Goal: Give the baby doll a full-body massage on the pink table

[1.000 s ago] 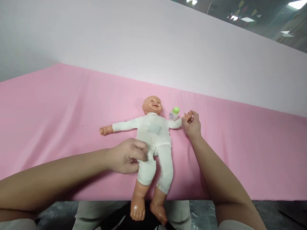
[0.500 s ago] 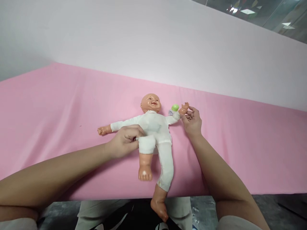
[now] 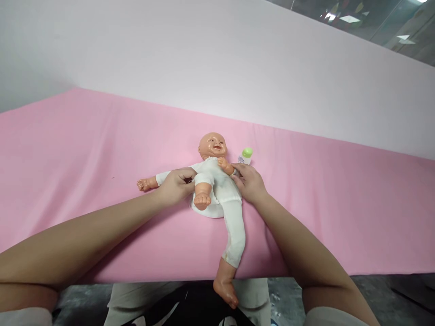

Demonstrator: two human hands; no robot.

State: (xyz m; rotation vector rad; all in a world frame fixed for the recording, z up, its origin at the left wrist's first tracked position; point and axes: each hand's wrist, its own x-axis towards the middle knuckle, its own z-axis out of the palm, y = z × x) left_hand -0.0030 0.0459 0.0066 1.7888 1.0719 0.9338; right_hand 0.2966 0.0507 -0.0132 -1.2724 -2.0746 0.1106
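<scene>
A baby doll [image 3: 228, 189] with a white cloth body lies face up, its head away from me. My left hand [image 3: 177, 184] is closed around the doll's leg on the left, which is bent up over the belly with the foot toward me. My right hand [image 3: 250, 182] grips the doll's arm on the right near the wrist, and that arm is folded across the chest. The other arm stretches out to the left. The straight leg [image 3: 234, 231] hangs its foot past the table's front edge.
A small bottle with a green cap [image 3: 247, 154] stands just beyond my right hand. Pink cloth [image 3: 326, 213] covers the table, with a pale wall [image 3: 204, 59] behind it. My own legs are below the front edge.
My left hand has pushed the doll's leg up toward its belly. My right hand has brought the doll's arm inward from the outstretched position onto the chest.
</scene>
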